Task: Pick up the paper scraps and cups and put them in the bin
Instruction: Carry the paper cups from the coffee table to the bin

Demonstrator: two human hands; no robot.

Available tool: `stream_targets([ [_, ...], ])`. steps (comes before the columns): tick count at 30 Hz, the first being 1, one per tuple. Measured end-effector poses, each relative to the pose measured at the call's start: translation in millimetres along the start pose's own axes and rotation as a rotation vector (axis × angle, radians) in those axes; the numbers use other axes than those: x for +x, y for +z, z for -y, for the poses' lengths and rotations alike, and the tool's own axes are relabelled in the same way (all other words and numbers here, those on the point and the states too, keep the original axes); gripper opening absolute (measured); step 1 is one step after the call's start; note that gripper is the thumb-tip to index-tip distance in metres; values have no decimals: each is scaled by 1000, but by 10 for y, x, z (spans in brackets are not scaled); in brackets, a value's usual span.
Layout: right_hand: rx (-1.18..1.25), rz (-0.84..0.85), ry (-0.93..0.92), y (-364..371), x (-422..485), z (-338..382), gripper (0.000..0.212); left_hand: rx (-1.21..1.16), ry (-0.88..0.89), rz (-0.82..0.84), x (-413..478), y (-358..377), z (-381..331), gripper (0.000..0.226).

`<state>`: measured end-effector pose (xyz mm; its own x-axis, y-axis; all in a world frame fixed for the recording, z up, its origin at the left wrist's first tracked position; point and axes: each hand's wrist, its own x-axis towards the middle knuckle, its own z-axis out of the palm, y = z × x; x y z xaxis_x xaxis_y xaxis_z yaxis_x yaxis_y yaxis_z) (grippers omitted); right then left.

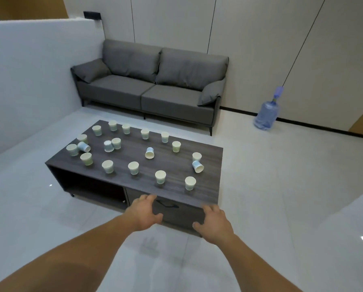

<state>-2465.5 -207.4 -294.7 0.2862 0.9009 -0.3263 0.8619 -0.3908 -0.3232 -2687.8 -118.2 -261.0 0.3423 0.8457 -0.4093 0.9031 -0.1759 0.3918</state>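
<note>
Several paper cups stand scattered on a dark wooden coffee table [134, 152]; most are upright, such as one near the front edge [160, 177] and another to its right [190, 183]. A few lie tipped over, like the one at mid-table [149, 153] and one at the right [197, 166]. My left hand [145, 212] and my right hand [213, 222] reach out side by side in front of the table's near edge, fingers relaxed and holding nothing. I see no paper scraps and no bin.
A grey two-seat sofa [153, 85] stands behind the table against the wall. A blue water jug [267, 114] sits on the floor at the right. A white partition [28, 81] runs along the left. Glossy white floor tiles surround the table.
</note>
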Motion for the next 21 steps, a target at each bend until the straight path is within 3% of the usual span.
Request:
stream_targets([
  [4,4,52,-4,-27,493,97,72,19,-9,15,521,-193,26,73],
  [13,-24,188,-20,-86,2315,-50,71,-20,-95,75,2002,-321,-96,81],
  [21,-82,324,-63,215,3847,-310,75,-124,-177,136,3356,69,-172,76],
])
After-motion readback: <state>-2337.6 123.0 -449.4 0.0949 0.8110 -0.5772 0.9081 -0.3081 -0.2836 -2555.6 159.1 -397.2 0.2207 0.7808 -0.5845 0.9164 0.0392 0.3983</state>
